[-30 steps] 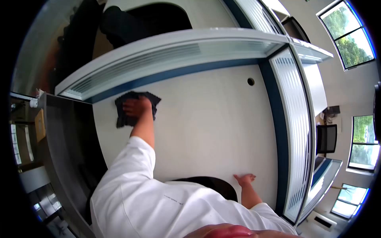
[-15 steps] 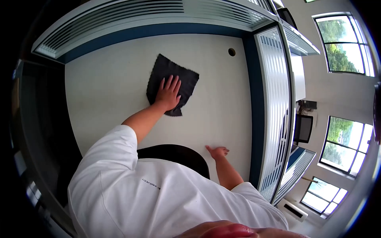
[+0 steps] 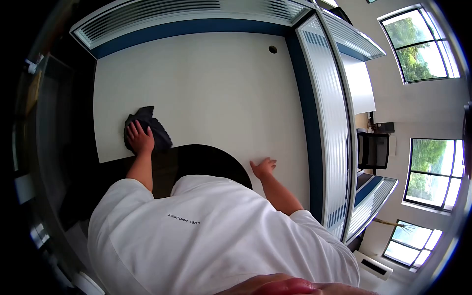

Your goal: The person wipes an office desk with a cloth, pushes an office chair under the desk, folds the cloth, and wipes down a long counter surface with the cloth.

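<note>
On the near left part of the white desk (image 3: 206,88), a dark grey cloth (image 3: 160,135) lies bunched, with one corner pointing away from me. My left hand (image 3: 141,141) rests on top of it with the fingers spread, pressing it near the desk's front edge. My right hand (image 3: 264,167) is on the desk's near right part, fingers apart and thumb out, with nothing in it and well away from the cloth.
A low partition with a blue lower strip (image 3: 196,27) runs along the back, and another (image 3: 329,128) along the right. A round cable hole (image 3: 273,49) is at the back right. A black chair (image 3: 211,160) stands at the front edge. A dark cabinet (image 3: 59,108) is at left.
My left hand and the cloth first moved right across the desk, then back left and toward me to the front edge. The cloth went from spread to bunched. My right hand stays on the desk.
</note>
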Tool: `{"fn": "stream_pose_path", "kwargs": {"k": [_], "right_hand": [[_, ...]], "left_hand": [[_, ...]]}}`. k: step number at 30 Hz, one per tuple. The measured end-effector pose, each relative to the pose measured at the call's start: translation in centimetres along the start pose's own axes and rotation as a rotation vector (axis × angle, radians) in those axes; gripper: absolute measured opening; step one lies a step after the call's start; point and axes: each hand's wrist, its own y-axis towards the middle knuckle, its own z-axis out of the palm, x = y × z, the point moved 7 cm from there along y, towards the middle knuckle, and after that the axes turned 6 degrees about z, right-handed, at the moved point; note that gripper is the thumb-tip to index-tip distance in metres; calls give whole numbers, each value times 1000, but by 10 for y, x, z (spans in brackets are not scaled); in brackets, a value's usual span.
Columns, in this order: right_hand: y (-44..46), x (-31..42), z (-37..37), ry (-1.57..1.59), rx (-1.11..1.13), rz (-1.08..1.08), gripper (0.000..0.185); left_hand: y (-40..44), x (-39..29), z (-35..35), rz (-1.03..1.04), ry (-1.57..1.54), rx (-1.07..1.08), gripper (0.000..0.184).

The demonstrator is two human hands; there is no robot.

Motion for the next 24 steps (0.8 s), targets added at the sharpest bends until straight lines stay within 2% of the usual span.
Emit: {"fn": "stream_pose_path", "kwargs": {"k": [2,4,6,9,11,12,15,18,20,23,24], "right_hand": [[11,-28,15,-17,-34,-153,128],[9,-56,16,89,-39,-201,125],[19,-88,29,163,-29,-208,128],[21,-136,44,269,12,15,134],[34,-149,51,317,-1,81,143],[39,-142,44,339,-4,111,147],[36,-98,22,388,127,481,162],[43,-73,18,334,178,647,173],[45,-61,17,364,164,605,176],[43,-62,29,350,143,595,175],[47,-59,32,340,140,588,174]], "left_hand": [[20,-6,12,-182,64,34,80],[48,-25,16,-318,91,116,82],[87,-71,10,-285,48,177,84],[142,-145,8,-197,-9,213,85],[182,-193,-3,-174,-36,231,85],[202,-216,-7,-171,-40,234,85],[264,-276,-2,-174,-40,211,87],[321,-331,14,-218,-54,180,92],[367,-386,30,-269,-90,102,95],[392,-493,30,-81,-110,52,99],[400,-529,44,-85,-164,13,101]]}}
